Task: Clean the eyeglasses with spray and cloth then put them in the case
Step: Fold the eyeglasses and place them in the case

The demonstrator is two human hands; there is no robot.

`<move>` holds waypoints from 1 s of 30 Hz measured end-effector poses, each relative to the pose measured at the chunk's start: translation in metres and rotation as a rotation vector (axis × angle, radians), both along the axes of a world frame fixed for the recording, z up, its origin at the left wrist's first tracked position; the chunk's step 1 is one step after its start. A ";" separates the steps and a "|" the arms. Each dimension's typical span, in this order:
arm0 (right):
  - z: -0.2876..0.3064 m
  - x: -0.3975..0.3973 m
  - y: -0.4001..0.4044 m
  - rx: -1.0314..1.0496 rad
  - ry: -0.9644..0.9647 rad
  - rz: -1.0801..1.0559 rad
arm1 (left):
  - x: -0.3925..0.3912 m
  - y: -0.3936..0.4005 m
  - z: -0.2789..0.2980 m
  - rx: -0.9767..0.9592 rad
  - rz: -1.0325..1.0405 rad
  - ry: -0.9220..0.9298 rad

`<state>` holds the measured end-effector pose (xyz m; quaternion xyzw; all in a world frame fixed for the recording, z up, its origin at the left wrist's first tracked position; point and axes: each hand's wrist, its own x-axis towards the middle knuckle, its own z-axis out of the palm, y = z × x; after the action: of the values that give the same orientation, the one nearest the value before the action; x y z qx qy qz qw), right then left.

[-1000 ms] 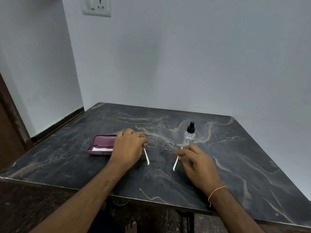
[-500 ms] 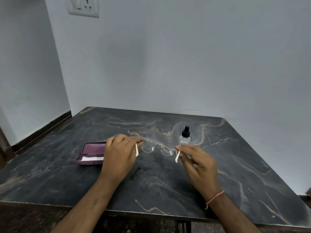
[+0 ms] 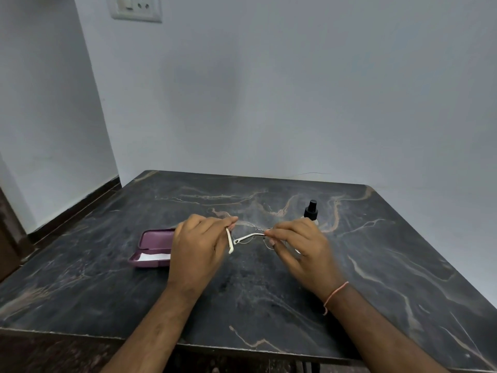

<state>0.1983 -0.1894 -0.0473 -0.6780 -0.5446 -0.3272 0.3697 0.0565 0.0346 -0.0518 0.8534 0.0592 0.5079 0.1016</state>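
Observation:
Thin metal-framed eyeglasses (image 3: 248, 234) with white temple arms hang just above the dark marble table (image 3: 269, 292). My left hand (image 3: 199, 246) pinches the frame's left end, its white arm hanging down. My right hand (image 3: 298, 246) pinches the right end, and the right arm lies folded across behind the lenses. An open maroon case (image 3: 153, 247) with a white cloth (image 3: 154, 256) inside lies left of my left hand. A small clear spray bottle (image 3: 311, 211) with a black top stands behind my right hand, its lower part hidden.
The table stands in a corner between two pale walls, with a wall socket (image 3: 134, 8) high on the back wall. The table's front edge runs under my forearms. A dark floor strip lies to the left of the table.
The glasses have risen off the table in both hands. The right temple arm has swung inward across the frame, and the left arm has turned down.

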 end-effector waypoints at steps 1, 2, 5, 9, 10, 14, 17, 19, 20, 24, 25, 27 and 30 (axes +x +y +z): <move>-0.001 0.001 0.000 -0.016 -0.001 0.005 | 0.000 -0.001 0.000 0.000 0.005 0.001; -0.002 0.001 -0.001 -0.024 -0.002 0.012 | 0.000 -0.002 0.000 -0.006 0.010 -0.003; -0.005 0.001 -0.002 -0.011 0.024 0.020 | -0.001 -0.002 0.003 -0.049 0.003 -0.030; -0.009 0.001 -0.006 0.021 0.127 -0.010 | -0.003 -0.002 0.006 -0.095 -0.022 -0.058; -0.010 0.001 -0.006 0.044 0.175 -0.016 | -0.004 -0.001 0.006 -0.102 -0.028 -0.064; -0.009 -0.004 -0.010 0.132 0.382 -0.018 | -0.004 0.003 0.003 -0.165 -0.023 -0.093; -0.008 -0.008 -0.011 0.160 0.497 -0.002 | -0.005 0.003 0.002 -0.198 -0.033 -0.106; -0.007 -0.010 -0.011 0.183 0.559 0.005 | -0.007 0.003 0.003 -0.199 -0.013 -0.108; -0.008 -0.010 -0.011 0.193 0.582 0.011 | -0.007 0.002 0.003 -0.198 0.004 -0.103; -0.006 -0.011 -0.011 0.215 0.671 0.049 | -0.009 0.002 0.003 -0.208 0.003 -0.100; -0.006 -0.011 -0.011 0.222 0.688 0.057 | -0.009 0.003 0.003 -0.223 -0.014 -0.106; -0.004 -0.012 -0.011 0.240 0.719 0.073 | -0.010 0.003 0.004 -0.270 -0.068 -0.110; -0.002 -0.014 -0.012 0.253 0.736 0.081 | -0.009 0.003 0.006 -0.306 -0.150 -0.082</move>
<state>0.1847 -0.2019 -0.0492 -0.6772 -0.3570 -0.1118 0.6336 0.0477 0.0376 -0.0461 0.8086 0.0676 0.5183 0.2701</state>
